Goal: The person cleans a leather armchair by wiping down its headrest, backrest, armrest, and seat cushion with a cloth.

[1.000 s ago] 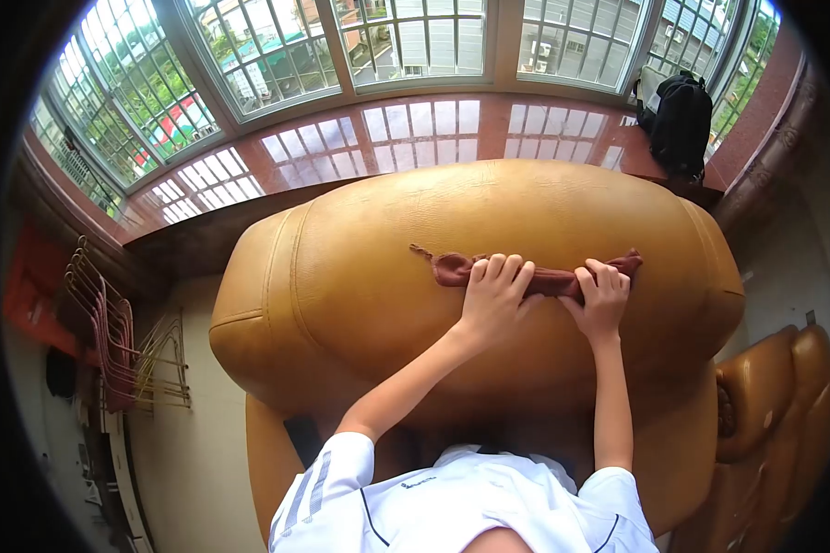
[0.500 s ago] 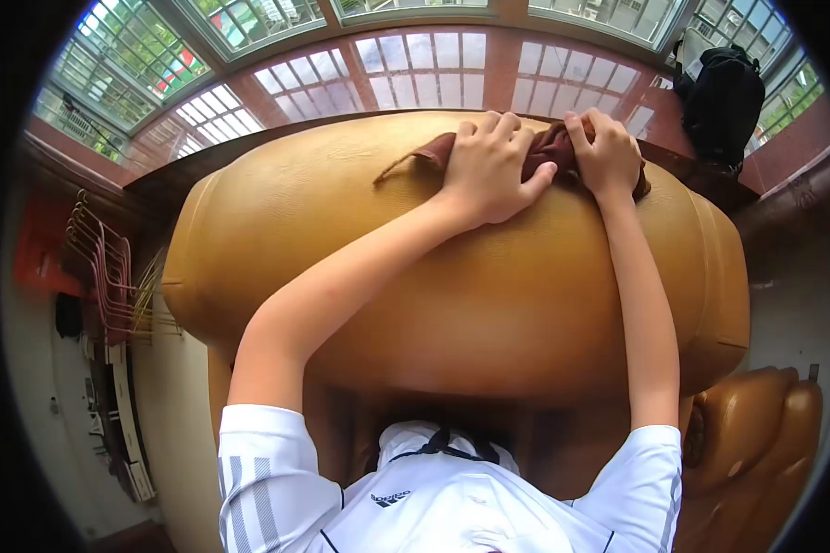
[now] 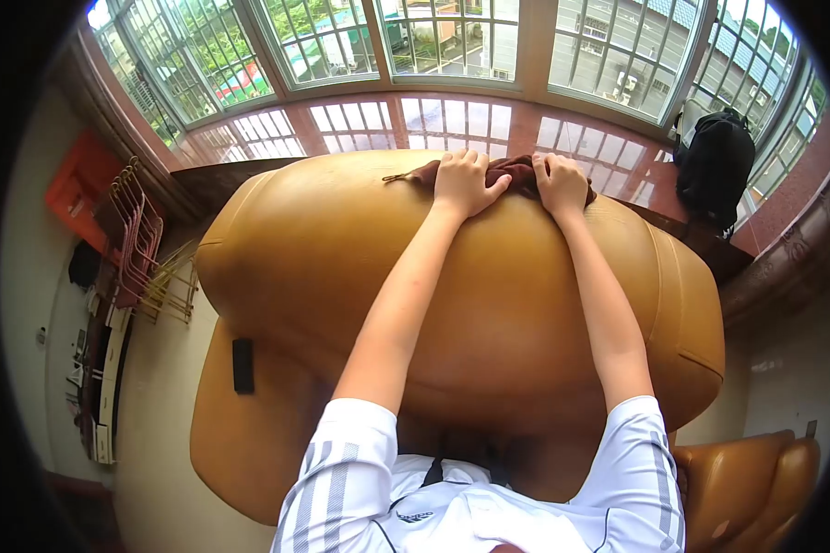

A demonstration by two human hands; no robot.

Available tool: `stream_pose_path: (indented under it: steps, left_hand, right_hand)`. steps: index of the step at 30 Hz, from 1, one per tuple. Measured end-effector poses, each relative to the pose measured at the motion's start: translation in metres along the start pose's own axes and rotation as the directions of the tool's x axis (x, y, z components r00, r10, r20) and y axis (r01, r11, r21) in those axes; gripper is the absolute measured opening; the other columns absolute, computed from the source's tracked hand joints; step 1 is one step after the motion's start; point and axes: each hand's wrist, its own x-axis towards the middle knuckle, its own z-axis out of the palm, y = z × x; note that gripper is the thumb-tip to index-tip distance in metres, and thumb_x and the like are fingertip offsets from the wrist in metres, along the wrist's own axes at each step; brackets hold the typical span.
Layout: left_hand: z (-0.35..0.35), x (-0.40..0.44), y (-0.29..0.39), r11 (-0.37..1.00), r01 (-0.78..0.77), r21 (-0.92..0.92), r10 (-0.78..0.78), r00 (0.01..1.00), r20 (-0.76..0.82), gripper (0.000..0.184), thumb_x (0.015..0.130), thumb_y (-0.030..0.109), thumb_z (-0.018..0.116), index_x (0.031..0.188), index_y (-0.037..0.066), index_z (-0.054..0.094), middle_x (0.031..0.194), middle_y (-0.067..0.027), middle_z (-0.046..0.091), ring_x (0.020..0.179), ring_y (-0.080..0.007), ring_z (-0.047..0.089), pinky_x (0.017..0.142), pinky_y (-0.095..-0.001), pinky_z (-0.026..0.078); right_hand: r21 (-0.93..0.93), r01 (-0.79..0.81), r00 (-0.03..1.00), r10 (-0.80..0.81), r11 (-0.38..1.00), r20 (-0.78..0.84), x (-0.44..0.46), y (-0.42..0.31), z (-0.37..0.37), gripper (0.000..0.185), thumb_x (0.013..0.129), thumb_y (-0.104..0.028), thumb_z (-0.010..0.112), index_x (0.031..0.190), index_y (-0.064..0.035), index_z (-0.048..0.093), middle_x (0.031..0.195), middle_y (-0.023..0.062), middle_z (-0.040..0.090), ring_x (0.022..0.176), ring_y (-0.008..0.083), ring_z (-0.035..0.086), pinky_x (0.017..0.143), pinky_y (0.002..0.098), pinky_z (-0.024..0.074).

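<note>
A crumpled dark maroon cloth (image 3: 515, 171) lies along the top of a tan leather sofa back (image 3: 415, 276). My left hand (image 3: 464, 184) presses down on its left part, fingers bent over the far side and thumb pointing right. From under that hand, a cord-like end of the cloth sticks out to the left. Closer to the right end, my right hand (image 3: 560, 184) grips the cloth with curled fingers. A short stretch of bunched fabric shows between the two hands. Both arms reach straight forward over the sofa back.
Behind the sofa runs a glossy reddish windowsill (image 3: 364, 129) below barred windows. A black backpack (image 3: 713, 170) sits on it at the right. A black oblong object (image 3: 243, 366) rests on the seat. Stacked metal-framed chairs (image 3: 138, 249) stand at the left; another leather seat (image 3: 738, 484) is lower right.
The view has tilted up and drawn back, showing more window and the seat at left. My arms are straighter, and both hands still hold the cloth on the sofa top.
</note>
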Motion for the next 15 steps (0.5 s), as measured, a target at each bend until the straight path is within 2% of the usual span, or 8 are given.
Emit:
stream_pose_path:
  steps: [2, 3, 6, 8, 9, 13, 15]
  left_hand:
    - [-0.004, -0.011, 0.006, 0.997, 0.082, -0.003, -0.082, 0.995, -0.053, 0.045, 0.071, 0.046, 0.055, 0.078, 0.002, 0.058, 0.078, -0.0103, 0.059, 0.085, -0.0247, 0.052, 0.078, -0.0361, 0.039]
    - [-0.006, -0.019, 0.011, 0.994, 0.103, -0.019, -0.105, 0.989, -0.101, 0.043, 0.068, 0.046, 0.057, 0.075, 0.003, 0.058, 0.075, -0.01, 0.059, 0.083, -0.0252, 0.052, 0.077, -0.0362, 0.039]
    - [-0.033, -0.052, 0.026, 0.993, 0.086, -0.075, -0.091, 0.993, -0.068, 0.041, 0.067, 0.043, 0.06, 0.074, 0.003, 0.056, 0.078, -0.0098, 0.058, 0.084, -0.0256, 0.052, 0.077, -0.0366, 0.039]
    - [-0.035, -0.074, 0.026, 0.994, -0.018, -0.108, -0.001, 0.984, -0.178, 0.041, 0.064, 0.041, 0.065, 0.075, 0.004, 0.053, 0.076, -0.0081, 0.054, 0.081, -0.0248, 0.051, 0.073, -0.0359, 0.039]
    - [-0.037, -0.078, 0.028, 0.993, -0.005, -0.118, -0.015, 0.985, -0.172, 0.041, 0.064, 0.042, 0.065, 0.075, 0.004, 0.053, 0.075, -0.0081, 0.054, 0.08, -0.0241, 0.05, 0.072, -0.0358, 0.038]
    - [-0.039, -0.076, 0.021, 0.98, -0.085, -0.178, 0.058, 0.987, -0.152, 0.041, 0.064, 0.042, 0.065, 0.076, 0.005, 0.053, 0.073, -0.0084, 0.054, 0.078, -0.0224, 0.05, 0.069, -0.0351, 0.038]
    - [-0.038, -0.077, 0.01, 0.96, -0.226, -0.167, 0.202, 0.968, -0.147, 0.04, 0.066, 0.042, 0.063, 0.076, 0.006, 0.053, 0.074, -0.0081, 0.054, 0.077, -0.0225, 0.05, 0.07, -0.0342, 0.038]
  right_hand:
    - [-0.008, 0.038, 0.998, -0.038, 0.999, -0.049, -0.017, -0.003, -0.013, 0.036, 0.084, -0.036, 0.041, 0.07, -0.0059, 0.055, 0.072, 0.0105, 0.059, 0.074, 0.0277, 0.055, 0.07, 0.0378, 0.04]
    - [-0.007, 0.001, 1.0, -0.001, 1.0, 0.031, -0.025, -0.008, -0.022, 0.031, 0.083, -0.035, 0.044, 0.077, -0.0068, 0.055, 0.079, 0.0093, 0.058, 0.08, 0.027, 0.053, 0.074, 0.0374, 0.038]
    - [-0.126, 0.078, 0.994, -0.087, 0.989, -0.068, -0.064, -0.034, -0.059, 0.029, 0.079, -0.036, 0.05, 0.084, -0.0076, 0.054, 0.086, 0.008, 0.054, 0.086, 0.0259, 0.049, 0.074, 0.0369, 0.0374]
    - [-0.182, 0.102, 0.988, -0.121, 0.978, -0.097, -0.093, -0.052, -0.074, 0.035, 0.073, -0.037, 0.056, 0.092, -0.0077, 0.051, 0.092, 0.007, 0.049, 0.09, 0.0246, 0.045, 0.077, 0.0375, 0.0362]
    - [-0.129, 0.087, 0.994, -0.095, 0.988, -0.061, -0.102, -0.051, -0.073, 0.041, 0.072, -0.04, 0.057, 0.095, -0.0073, 0.049, 0.097, 0.0079, 0.047, 0.092, 0.0255, 0.043, 0.079, 0.0385, 0.0343]
    - [-0.262, 0.068, 0.992, -0.094, 0.963, -0.09, -0.099, -0.066, -0.074, 0.041, 0.073, -0.042, 0.057, 0.089, -0.0058, 0.047, 0.106, 0.0116, 0.045, 0.101, 0.0283, 0.038, 0.083, 0.0398, 0.0313]
    - [-0.278, 0.041, 0.991, -0.076, 0.96, -0.114, -0.095, -0.069, -0.066, 0.038, 0.073, -0.041, 0.057, 0.084, -0.0055, 0.046, 0.1, 0.011, 0.048, 0.097, 0.0277, 0.041, 0.083, 0.0397, 0.0313]
